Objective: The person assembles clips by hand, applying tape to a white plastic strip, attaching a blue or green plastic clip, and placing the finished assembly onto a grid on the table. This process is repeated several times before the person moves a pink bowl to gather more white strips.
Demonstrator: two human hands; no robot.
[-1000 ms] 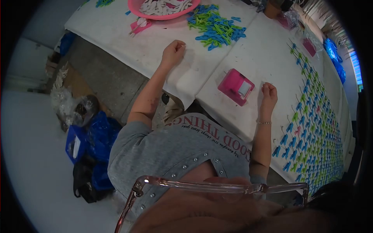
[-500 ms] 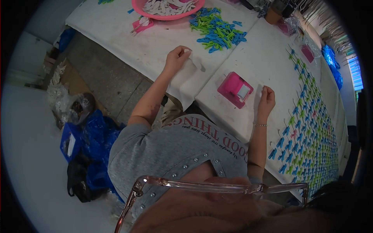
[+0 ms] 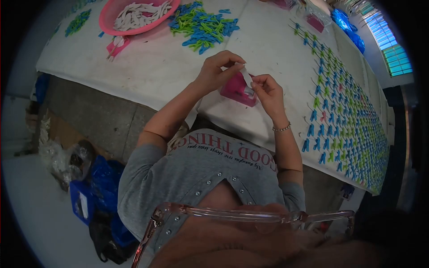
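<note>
My left hand (image 3: 220,70) is closed in a pinch on a narrow white strip (image 3: 246,77), paper or tape by its look. The strip slants down from those fingertips toward my right hand (image 3: 269,93). My right hand is also closed, thumb and finger pinched at the strip's edge; exactly what its fingertips grip is partly hidden. Just beneath both hands, a small pink box (image 3: 237,93) with a pale patch on its side sits on the white-covered table (image 3: 147,73). My left fingers and the strip cover part of the box.
A pink basin (image 3: 105,20) of white pieces stands at the back, a pink tool-like item (image 3: 117,47) in front. Beside it lies a heap of blue and green clips (image 3: 201,27). Rows of clips on hooks (image 3: 342,120) spread along the right. Blue bags (image 3: 105,183) lie left on the floor.
Both hands have come together over the pink box, with the white strip now between them; before, they were apart on either side. The whole view has shifted as the head turned.
</note>
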